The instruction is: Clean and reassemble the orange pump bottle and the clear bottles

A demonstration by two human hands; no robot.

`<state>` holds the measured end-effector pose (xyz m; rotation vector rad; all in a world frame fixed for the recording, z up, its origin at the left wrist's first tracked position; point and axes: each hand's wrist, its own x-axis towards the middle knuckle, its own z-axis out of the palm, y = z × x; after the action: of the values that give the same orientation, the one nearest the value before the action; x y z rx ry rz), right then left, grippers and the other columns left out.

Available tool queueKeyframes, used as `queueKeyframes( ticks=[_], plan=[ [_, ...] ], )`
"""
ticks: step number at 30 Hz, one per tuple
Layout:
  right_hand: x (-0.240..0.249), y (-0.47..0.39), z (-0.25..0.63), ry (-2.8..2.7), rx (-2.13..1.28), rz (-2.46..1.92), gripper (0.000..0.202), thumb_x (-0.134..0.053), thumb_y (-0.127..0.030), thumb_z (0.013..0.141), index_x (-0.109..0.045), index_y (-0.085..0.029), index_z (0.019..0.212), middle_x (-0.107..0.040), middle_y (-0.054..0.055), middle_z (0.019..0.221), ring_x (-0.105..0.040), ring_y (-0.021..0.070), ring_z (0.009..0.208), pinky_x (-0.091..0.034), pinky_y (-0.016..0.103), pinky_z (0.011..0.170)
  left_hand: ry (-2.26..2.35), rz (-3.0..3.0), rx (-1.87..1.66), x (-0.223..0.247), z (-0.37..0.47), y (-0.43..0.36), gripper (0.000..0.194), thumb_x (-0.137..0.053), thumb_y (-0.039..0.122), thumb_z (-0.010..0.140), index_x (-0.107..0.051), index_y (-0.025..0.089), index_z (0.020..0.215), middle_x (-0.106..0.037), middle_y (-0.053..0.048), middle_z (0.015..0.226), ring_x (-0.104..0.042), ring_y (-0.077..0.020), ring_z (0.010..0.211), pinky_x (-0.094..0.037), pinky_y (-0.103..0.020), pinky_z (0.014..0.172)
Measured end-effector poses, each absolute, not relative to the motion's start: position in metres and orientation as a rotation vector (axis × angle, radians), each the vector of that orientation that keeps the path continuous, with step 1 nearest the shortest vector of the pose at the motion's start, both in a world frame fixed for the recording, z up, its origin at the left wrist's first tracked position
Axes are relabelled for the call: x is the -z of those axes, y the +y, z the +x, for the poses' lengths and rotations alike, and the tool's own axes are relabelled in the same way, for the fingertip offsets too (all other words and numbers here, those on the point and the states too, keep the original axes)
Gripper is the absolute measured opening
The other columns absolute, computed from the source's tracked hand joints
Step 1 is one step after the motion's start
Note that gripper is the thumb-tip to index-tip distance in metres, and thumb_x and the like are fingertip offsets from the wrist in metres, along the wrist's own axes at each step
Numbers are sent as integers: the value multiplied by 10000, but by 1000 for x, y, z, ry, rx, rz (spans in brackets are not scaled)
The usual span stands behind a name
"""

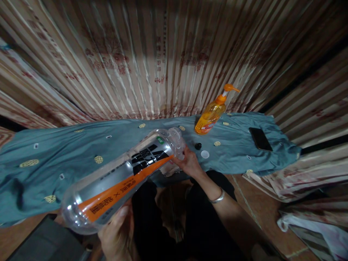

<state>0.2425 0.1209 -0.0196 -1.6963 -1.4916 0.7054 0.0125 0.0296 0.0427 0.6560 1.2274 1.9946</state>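
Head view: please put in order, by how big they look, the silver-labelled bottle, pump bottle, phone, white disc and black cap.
1. Silver-labelled bottle
2. Pump bottle
3. Phone
White disc and black cap come last, too alike to rank.

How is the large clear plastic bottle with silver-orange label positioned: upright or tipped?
Tipped: the bottle slants, broad end by the left hand, narrow end by the right hand.
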Motion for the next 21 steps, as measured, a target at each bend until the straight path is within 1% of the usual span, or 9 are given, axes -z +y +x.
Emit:
queueKeyframes(
  ticks=[3,7,9,11,14,16,21],
  plan=[
    [18,121,243,-1498,-711,-1701,571,-970,-404,902,-762,-211,1398,-931,113,1147,-919,374,1079,-724,437,933,1215,657,-1989,-46,14,30,444,-1120,348,554,-793,250,837,-883,-27,1101,-835,-389,1233,-592,-756,1279],
    [16,120,244,-1507,-724,-1669,601,-991,-448,896,-769,-221,1406,-927,121,1203,-913,372,1107,-720,456,972,1243,647,-1957,-46,14,30,478,-1149,415,536,-810,281,847,-841,18,893,-867,-355,1057,-618,-773,1242],
    [15,120,245,-1503,-731,-1662,628,-1008,-462,881,-769,-217,1408,-924,128,1219,-909,377,1126,-717,462,986,1242,646,-1939,-46,12,30,488,-1153,445,530,-809,285,837,-819,23,843,-869,-353,1035,-632,-775,1221],
    [14,120,244,-1500,-736,-1666,635,-1017,-446,869,-771,-213,1406,-925,127,1206,-906,382,1133,-715,463,990,1228,631,-1933,-47,11,31,539,-1176,496,476,-780,274,767,-814,21,829,-867,-345,1018,-651,-754,1205],
    [14,120,244,-1502,-744,-1670,628,-1021,-425,864,-773,-208,1399,-924,126,1188,-907,383,1131,-714,459,995,1226,607,-1927,-48,11,31,604,-1197,536,425,-738,255,698,-818,17,826,-867,-342,1037,-662,-721,1203],
    [16,120,243,-1497,-741,-1667,619,-1012,-432,878,-770,-202,1400,-924,132,1193,-909,385,1134,-716,459,992,1229,589,-1939,-49,13,31,597,-1198,521,428,-749,251,715,-831,8,853,-867,-360,1099,-651,-722,1219],
    [21,121,245,-1503,-700,-1627,584,-995,-427,897,-770,-215,1392,-928,121,1215,-911,365,1147,-722,442,987,1238,559,-1976,-49,17,30,559,-1179,471,423,-791,256,763,-884,-17,1052,-829,-407,1261,-597,-773,1261]
  ],
)
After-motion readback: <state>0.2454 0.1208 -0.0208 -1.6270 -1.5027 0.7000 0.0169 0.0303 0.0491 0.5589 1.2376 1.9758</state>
